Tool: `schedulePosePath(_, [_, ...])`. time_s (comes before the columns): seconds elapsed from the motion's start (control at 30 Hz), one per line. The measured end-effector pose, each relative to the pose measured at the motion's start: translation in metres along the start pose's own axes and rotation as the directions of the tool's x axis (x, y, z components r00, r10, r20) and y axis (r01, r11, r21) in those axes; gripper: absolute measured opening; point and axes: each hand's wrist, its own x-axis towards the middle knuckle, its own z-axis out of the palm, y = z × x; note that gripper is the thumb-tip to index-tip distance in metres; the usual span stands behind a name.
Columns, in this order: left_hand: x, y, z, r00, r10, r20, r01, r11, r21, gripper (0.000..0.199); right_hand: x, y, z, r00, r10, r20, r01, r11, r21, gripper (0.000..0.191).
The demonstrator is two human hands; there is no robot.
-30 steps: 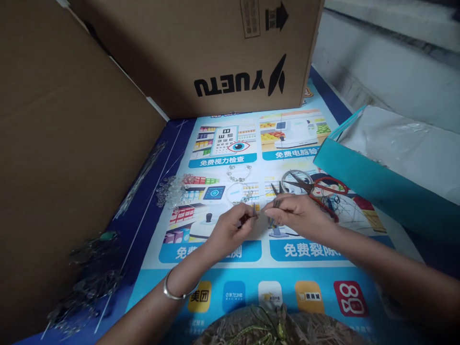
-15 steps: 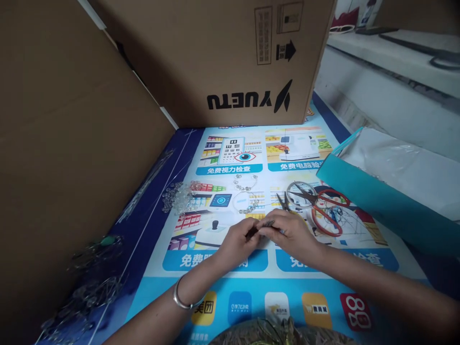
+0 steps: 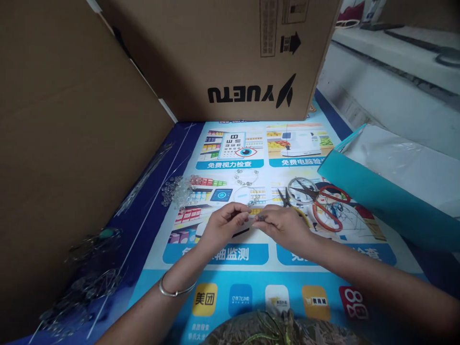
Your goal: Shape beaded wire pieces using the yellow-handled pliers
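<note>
My left hand (image 3: 228, 223), with a silver bangle (image 3: 176, 293) on the wrist, is closed in a pinch. Facing it across a small gap is my right hand (image 3: 283, 226), its thumb and fingers pressed together and a ring on one finger. Whatever sits in the fingertips is too thin to make out. Just beyond them lies a beaded wire loop (image 3: 237, 194), partly covered by the left fingers, and a second beaded loop (image 3: 246, 177) rests behind it. Pliers (image 3: 283, 196) and red-handled scissors (image 3: 327, 221) lie beyond my right hand.
A pile of clear beads (image 3: 178, 191) lies left of the loops. Wire lengths (image 3: 143, 177) and tangled wire pieces (image 3: 77, 302) lie along the left cardboard wall (image 3: 72, 120). A wire coil (image 3: 296, 181) touches the scissors. A teal box (image 3: 373, 201) stands right.
My hands, together before, have drawn apart, the left moving left and slightly up. The near loop's lower edge is now more covered by fingers. The view has shifted slightly.
</note>
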Motion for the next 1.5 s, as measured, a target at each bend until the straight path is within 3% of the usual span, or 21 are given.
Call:
schedulePosePath(0.1, [0.000, -0.005, 0.002, 1.000, -0.028, 0.011, 0.029, 1.000, -0.012, 0.018, 0.000, 0.004, 0.005, 0.999, -0.039, -0.021, 0.039, 0.999, 0.020, 0.020])
schedulePosePath(0.23, [-0.002, -0.005, 0.003, 0.998, -0.049, 0.048, 0.049, 0.999, 0.001, 0.023, 0.000, 0.008, 0.008, 0.998, 0.066, -0.018, -0.064, 0.993, 0.102, 0.024])
schedulePosePath(0.4, [-0.004, 0.005, 0.005, 0.963, -0.033, 0.266, 0.033, 0.999, 0.003, 0.033, -0.002, 0.006, 0.001, 0.992, 0.126, -0.030, -0.105, 0.920, 0.377, 0.018])
schedulePosePath(0.5, [-0.005, 0.005, 0.010, 0.935, -0.039, 0.353, 0.045, 0.999, -0.007, 0.033, -0.004, 0.005, -0.001, 0.982, 0.177, -0.060, -0.138, 0.902, 0.408, 0.020])
schedulePosePath(0.63, [-0.008, -0.004, 0.019, 0.969, -0.077, 0.236, 0.069, 0.997, 0.043, 0.018, -0.006, 0.004, 0.004, 0.984, 0.158, -0.082, -0.117, 0.922, 0.368, 0.020])
schedulePosePath(0.8, [-0.010, -0.010, 0.026, 0.982, -0.074, 0.173, 0.078, 0.997, -0.018, 0.025, -0.008, -0.003, 0.008, 0.991, 0.082, -0.108, -0.048, 0.956, 0.289, 0.015])
schedulePosePath(0.97, [-0.009, -0.009, 0.025, 0.980, -0.068, 0.187, 0.064, 0.998, 0.025, 0.026, -0.009, -0.002, 0.001, 0.998, 0.053, 0.014, -0.055, 0.989, 0.135, 0.014])
schedulePosePath(1.1, [-0.007, -0.010, 0.022, 0.977, -0.048, 0.209, 0.028, 0.995, 0.096, 0.030, -0.008, 0.002, -0.003, 0.998, 0.012, 0.060, -0.019, 0.993, 0.120, 0.013])
schedulePosePath(1.37, [-0.007, -0.010, 0.022, 0.974, 0.019, 0.226, -0.073, 0.971, 0.229, 0.027, -0.008, 0.005, -0.002, 1.000, -0.010, 0.010, 0.008, 0.990, 0.139, 0.011])
schedulePosePath(1.5, [-0.010, -0.009, 0.024, 0.979, 0.038, 0.199, -0.081, 0.975, 0.209, 0.020, -0.009, 0.002, -0.001, 0.999, -0.047, -0.025, 0.049, 0.995, 0.088, 0.011])
